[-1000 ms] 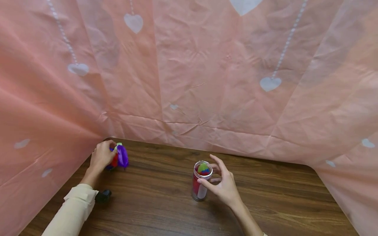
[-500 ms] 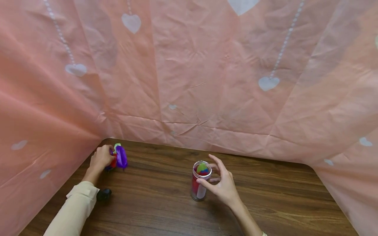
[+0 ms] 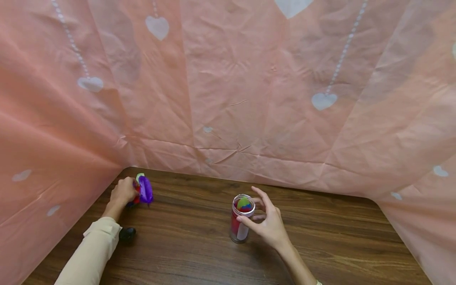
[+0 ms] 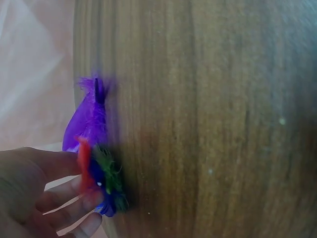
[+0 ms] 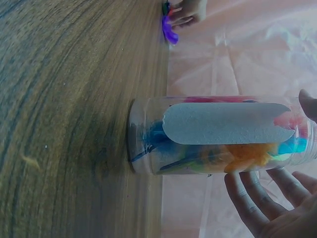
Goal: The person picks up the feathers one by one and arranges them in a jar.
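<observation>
At the table's far left corner, my left hand [image 3: 122, 192] pinches a small bunch of coloured feathers between thumb and fingers. A purple feather [image 3: 145, 190] sticks out on its right side. In the left wrist view, red [image 4: 84, 163], green [image 4: 108, 168] and blue feathers show by the fingertips, close to the wood. Right of the middle stands an upright clear jar [image 3: 235, 229], open at the top, with a pale label [image 5: 223, 124]. Coloured feathers [image 5: 247, 156] fill it. My right hand [image 3: 268, 223] holds the jar near its rim, thumb in front and fingers behind.
A small dark rounded object [image 3: 127, 234] lies beside my left sleeve; its kind is unclear. The brown wooden table [image 3: 185, 245] is bounded at the back and sides by a pink cloth [image 3: 228, 99] printed with pale hearts.
My left hand has sunk a little, and its fingers have drawn closer on the feathers. The purple feather has shifted slightly. The right hand and the jar stay in place.
</observation>
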Demonstrator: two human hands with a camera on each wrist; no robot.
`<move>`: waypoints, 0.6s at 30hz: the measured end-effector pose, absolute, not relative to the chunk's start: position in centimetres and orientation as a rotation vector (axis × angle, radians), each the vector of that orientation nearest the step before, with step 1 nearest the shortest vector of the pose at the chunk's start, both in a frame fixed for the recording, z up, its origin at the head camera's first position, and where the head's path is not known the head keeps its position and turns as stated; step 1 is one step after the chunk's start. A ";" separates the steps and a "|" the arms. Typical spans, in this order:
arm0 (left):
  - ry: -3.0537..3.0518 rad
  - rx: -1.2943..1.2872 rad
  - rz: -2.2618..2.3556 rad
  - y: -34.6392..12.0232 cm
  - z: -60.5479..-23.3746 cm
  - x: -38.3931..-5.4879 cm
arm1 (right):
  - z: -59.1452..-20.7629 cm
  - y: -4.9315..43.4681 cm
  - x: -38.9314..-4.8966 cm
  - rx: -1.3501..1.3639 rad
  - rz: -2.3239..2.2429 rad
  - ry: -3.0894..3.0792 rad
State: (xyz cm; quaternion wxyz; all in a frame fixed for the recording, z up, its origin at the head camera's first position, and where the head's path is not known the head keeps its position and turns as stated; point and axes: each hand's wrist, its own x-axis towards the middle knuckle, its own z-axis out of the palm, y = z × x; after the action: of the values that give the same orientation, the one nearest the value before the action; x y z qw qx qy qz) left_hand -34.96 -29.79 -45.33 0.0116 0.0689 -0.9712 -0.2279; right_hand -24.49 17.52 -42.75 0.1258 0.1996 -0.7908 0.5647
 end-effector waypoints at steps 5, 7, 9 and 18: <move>-3.014 0.203 -0.736 -29.8 -45.5 -34.9 | -42.8 17.5 -24.5 0.585 1.651 -2.298; -3.005 0.199 -0.752 -29.7 -45.5 -34.9 | -42.8 17.5 -24.5 0.588 1.650 -2.296; -2.999 0.203 -0.764 -29.7 -45.6 -34.9 | -42.8 17.5 -24.5 0.590 1.648 -2.297; -2.970 0.225 -0.837 -30.1 -45.9 -34.7 | -42.7 17.5 -24.4 0.586 1.649 -2.299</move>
State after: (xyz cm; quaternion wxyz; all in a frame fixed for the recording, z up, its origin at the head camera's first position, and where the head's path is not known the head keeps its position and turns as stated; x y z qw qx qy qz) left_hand -34.66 -30.07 -45.89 0.0237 0.0728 -0.9597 -0.2706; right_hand -24.44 17.52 -42.68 0.1257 0.2012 -0.7894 0.5662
